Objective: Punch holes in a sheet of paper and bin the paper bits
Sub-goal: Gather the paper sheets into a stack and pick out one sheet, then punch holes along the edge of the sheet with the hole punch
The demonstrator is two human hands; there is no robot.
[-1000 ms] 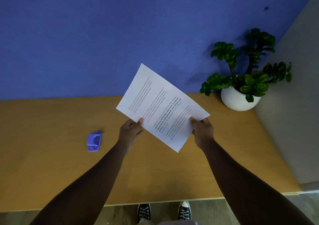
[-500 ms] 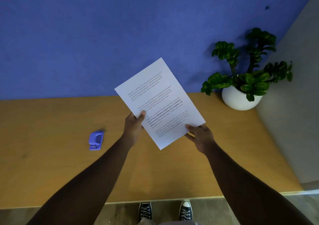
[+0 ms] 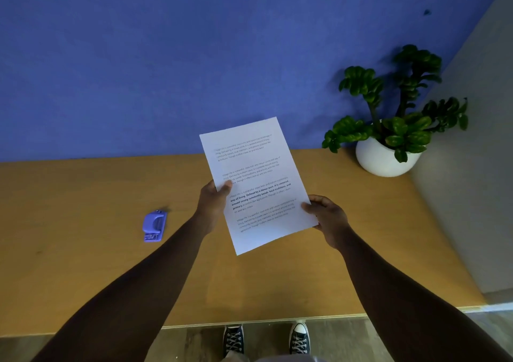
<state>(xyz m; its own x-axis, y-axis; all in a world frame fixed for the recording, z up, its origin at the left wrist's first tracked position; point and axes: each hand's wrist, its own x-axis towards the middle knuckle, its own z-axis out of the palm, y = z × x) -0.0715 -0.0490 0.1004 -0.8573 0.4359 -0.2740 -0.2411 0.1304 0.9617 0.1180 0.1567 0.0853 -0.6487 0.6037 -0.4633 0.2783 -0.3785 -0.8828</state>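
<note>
A white sheet of paper (image 3: pixel 256 167) with printed text is held up above the wooden table (image 3: pixel 83 264), nearly upright in portrait and tilted slightly. My left hand (image 3: pixel 212 203) pinches its left edge with the thumb on the printed side. My right hand (image 3: pixel 327 218) grips its lower right corner. A small purple hole punch (image 3: pixel 154 225) lies on the table to the left of my left hand, apart from both hands. No bin is in view.
A green plant in a round white pot (image 3: pixel 384 157) stands at the table's back right corner. A blue wall (image 3: pixel 166 56) rises behind the table and a grey wall (image 3: pixel 472 167) closes the right side. My shoes (image 3: pixel 266 339) show below the table's front edge.
The sheet has turned anticlockwise from a diagonal slant to near portrait. My right hand slid down to the lower right corner while my left hand kept its hold on the left edge.
</note>
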